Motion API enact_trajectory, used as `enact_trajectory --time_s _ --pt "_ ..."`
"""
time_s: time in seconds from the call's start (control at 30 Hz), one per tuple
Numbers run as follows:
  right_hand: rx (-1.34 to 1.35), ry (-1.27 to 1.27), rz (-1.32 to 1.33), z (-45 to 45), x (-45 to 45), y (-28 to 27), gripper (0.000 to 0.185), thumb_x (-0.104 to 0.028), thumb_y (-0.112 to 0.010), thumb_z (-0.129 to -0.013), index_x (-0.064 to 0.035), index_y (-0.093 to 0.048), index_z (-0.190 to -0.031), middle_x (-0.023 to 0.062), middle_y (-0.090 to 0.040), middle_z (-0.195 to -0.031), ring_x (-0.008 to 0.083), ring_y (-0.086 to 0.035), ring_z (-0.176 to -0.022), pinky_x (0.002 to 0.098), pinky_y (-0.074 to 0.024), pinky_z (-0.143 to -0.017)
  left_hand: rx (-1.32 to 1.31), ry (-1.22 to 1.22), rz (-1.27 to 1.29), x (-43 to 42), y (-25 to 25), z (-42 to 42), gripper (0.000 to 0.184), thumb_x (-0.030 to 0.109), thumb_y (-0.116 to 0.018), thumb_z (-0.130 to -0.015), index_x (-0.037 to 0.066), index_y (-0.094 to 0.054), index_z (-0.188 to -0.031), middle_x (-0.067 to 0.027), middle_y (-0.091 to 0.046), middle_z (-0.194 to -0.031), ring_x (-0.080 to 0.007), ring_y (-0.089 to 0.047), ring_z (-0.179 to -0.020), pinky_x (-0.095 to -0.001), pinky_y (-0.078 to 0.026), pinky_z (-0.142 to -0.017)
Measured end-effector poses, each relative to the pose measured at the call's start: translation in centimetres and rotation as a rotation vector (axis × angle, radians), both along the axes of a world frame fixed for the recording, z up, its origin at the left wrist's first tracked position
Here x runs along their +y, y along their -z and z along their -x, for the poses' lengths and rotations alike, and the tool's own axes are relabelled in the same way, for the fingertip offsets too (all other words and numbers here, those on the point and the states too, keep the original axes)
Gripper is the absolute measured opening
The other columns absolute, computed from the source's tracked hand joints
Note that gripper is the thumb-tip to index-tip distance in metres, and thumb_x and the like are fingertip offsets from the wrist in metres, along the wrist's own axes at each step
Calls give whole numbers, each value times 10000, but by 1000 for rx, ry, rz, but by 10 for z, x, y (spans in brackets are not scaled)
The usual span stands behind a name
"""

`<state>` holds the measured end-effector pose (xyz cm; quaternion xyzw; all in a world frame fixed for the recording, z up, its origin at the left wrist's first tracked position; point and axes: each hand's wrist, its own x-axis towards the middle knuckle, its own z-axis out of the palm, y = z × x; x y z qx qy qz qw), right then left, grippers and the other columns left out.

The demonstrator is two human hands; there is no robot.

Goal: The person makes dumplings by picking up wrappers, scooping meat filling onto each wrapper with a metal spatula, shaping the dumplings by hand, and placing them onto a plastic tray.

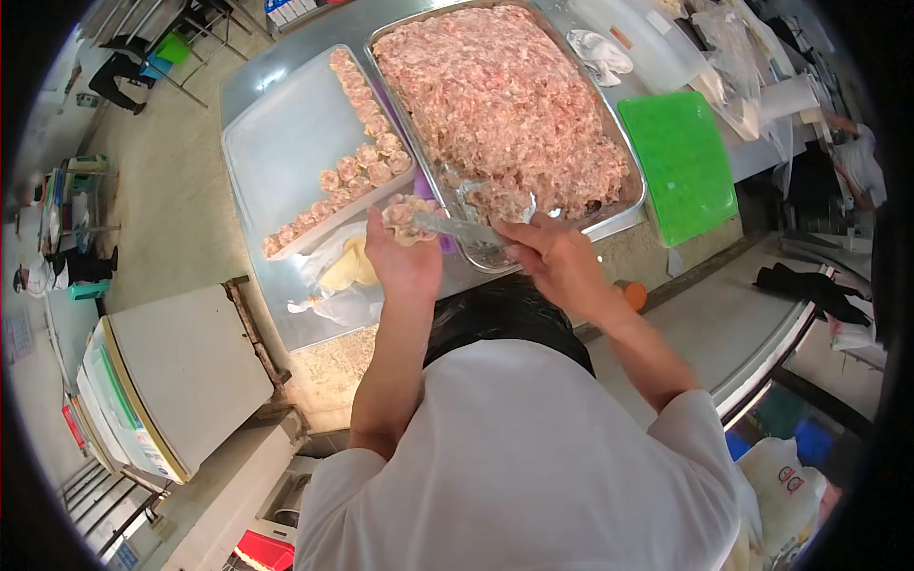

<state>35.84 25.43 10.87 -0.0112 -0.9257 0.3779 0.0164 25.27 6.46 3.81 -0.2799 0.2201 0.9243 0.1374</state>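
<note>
My left hand (pixel 409 271) is cupped around a filled dumpling (pixel 405 217) with a ruffled wrapper and pink meat. The fingers of my right hand (pixel 560 262) are wrapped round the handle of a flat-bladed spatula (pixel 462 228), its blade tip at the dumpling's filling. Just beyond my hands lies a deep metal tray (pixel 440 181) heaped with minced meat (pixel 505 105), scooped low at the near left corner. To its left, a pale plastic tray (pixel 286 133) carries rows of open-topped dumplings (pixel 367 164) along its right and near sides. Yellow wrappers (pixel 350 266) rest on white plastic beside my left wrist.
A green cutting board (pixel 678 167) lies right of the meat tray. A white cloth (pixel 598 57) and clear plastic containers (pixel 638 38) sit at the far right. A white-topped surface (pixel 186 381) stands at left. Other people are partly visible at the far left and right.
</note>
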Motion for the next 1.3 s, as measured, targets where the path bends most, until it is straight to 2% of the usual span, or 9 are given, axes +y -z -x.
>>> enact_trajectory --time_s 0.23,0.33,0.43,0.63,0.73,0.83,0.93,1.03,1.3 --pt "-371 -239 -612 7 51 1 219 -26 -592 -820 -62 -726 -989 206 -690 -858 375 -702 -839 472 -557 -721 -115 -126 30 -29 -13 14 455 354 -381 -1065 -11 -461 -1323 -181 -558 -1265 -350 -574 -1105 -523 -484 -987" --pt "-346 -273 -570 8 40 1 186 -35 -576 -833 -49 -718 -953 194 -698 -841 374 -702 -841 480 -556 -735 292 282 -406 -66 40 -1 455 336 -385 -1062 -12 -433 -1351 -195 -537 -1297 -384 -552 -1174 -549 -467 -1042" --pt "-325 -246 -549 4 41 -5 202 10 -571 -788 -59 -692 -935 199 -682 -825 394 -686 -825 514 -533 -703 -60 91 100 -54 10 -7 465 341 -379 -1062 -11 -408 -1366 -212 -509 -1330 -423 -510 -1253 -580 -423 -1107" --pt "-346 -361 -566 6 33 -17 177 -26 -578 -819 -46 -722 -921 205 -694 -824 381 -700 -857 489 -555 -764 -221 -102 93 -35 -19 -9 499 382 -371 -1062 -9 -420 -1368 -211 -541 -1288 -427 -510 -1259 -598 -426 -1082" --pt "-365 -344 -528 3 43 -21 153 0 -595 -819 -21 -708 -920 198 -697 -823 388 -695 -848 478 -548 -762 -159 -4 75 -39 -5 -13 488 387 -397 -1059 7 -451 -1359 -200 -544 -1291 -419 -488 -1284 -604 -411 -1088" --pt "-316 -286 84 4 62 -33 168 5 -615 -847 -13 -715 -981 192 -696 -843 389 -683 -841 472 -529 -733 9 133 -8 -39 -1 -17 470 411 -415 -1053 33 -507 -1317 -182 -556 -1279 -414 -506 -1255 -593 -408 -1082" --pt "-87 -174 386 -6 37 -9 246 -3 -636 -875 -38 -714 -1105 182 -662 -838 392 -652 -796 479 -498 -696 25 134 -23 -21 -8 -16 424 403 -421 -1057 55 -544 -1267 -154 -577 -1241 -399 -531 -1196 -572 -423 -1055" --pt "23 -108 81 -7 10 6 388 21 -654 -885 -68 -671 -1263 132 -617 -793 289 -614 -739 401 -479 -648 92 94 -40 -4 -18 -17 400 382 -428 -1064 51 -552 -1251 -134 -598 -1188 -379 -545 -1144 -560 -437 -1025" --pt "21 45 290 -10 -3 29 330 20 -689 -878 -52 -698 -1200 129 -672 -880 231 -611 -703 345 -481 -630 86 118 -37 5 -33 -12 292 352 -490 -1056 66 -546 -1049 -118 -616 -1100 -296 -616 -1014 -477 -508 -911"
